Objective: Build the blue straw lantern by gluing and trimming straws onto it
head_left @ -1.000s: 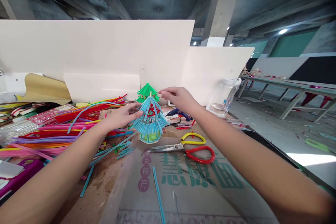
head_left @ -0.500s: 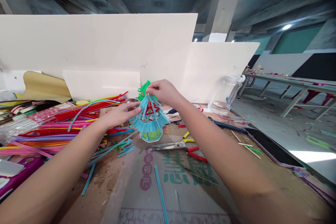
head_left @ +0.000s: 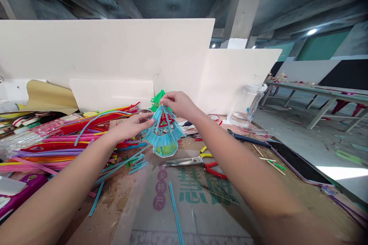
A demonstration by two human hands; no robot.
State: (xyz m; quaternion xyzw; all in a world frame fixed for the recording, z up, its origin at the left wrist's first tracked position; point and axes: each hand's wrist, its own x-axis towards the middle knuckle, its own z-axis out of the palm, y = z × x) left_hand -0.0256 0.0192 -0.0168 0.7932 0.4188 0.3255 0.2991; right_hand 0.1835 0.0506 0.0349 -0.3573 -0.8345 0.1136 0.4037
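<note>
A small blue pavilion model (head_left: 164, 136) made of cut straws, with a red frame inside and a green base, stands on the cardboard-covered table (head_left: 201, 206). My right hand (head_left: 176, 103) pinches the tip of its roof from above. My left hand (head_left: 135, 125) rests against the left edge of the roof, fingers stretched out toward it. A green pavilion model (head_left: 156, 98) stands just behind, partly hidden by my right hand.
Piles of coloured straws and pipe cleaners (head_left: 57, 141) fill the left. Scissors (head_left: 198, 160) with yellow and red handles lie right of the model. A clear jar (head_left: 247, 104), a phone (head_left: 299, 162), loose sticks and white boards (head_left: 115, 51) are around.
My right hand came down from the upper right and closed on the roof tip of the blue model. The model has lifted or tilted slightly. My left hand stayed at its left edge.
</note>
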